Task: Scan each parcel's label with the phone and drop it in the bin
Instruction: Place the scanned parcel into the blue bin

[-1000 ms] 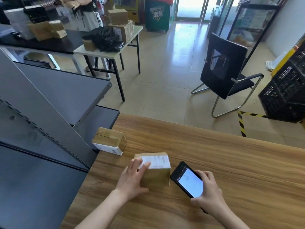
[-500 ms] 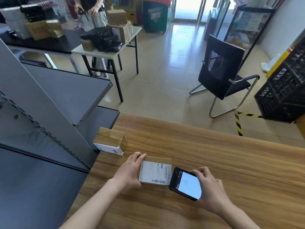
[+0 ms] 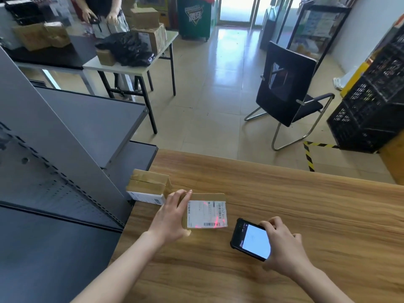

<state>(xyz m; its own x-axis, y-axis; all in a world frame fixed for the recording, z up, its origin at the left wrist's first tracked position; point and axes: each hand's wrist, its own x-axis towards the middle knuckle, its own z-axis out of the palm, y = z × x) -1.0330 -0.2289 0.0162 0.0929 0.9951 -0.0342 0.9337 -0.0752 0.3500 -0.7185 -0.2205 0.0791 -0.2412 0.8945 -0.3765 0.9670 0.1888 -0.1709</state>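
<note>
A small cardboard parcel (image 3: 207, 212) stands tilted on the wooden table (image 3: 284, 204), its white label with barcodes facing me. Red scanner light falls across the label. My left hand (image 3: 169, 217) grips the parcel's left side. My right hand (image 3: 284, 243) holds a black phone (image 3: 249, 239) with a lit white screen, a little to the right of the parcel and apart from it. A second taped parcel (image 3: 148, 185) lies at the table's left edge, just behind my left hand.
Grey metal shelving (image 3: 65, 149) flanks the table on the left. On the floor beyond are a black chair (image 3: 286, 86) and stacked black crates (image 3: 376, 101) at right. Another person (image 3: 105, 14) stands by far tables with boxes.
My left hand tipped the parcel so its label faces up toward me. The phone drew back to the right, and red scan light now shows on the label.
</note>
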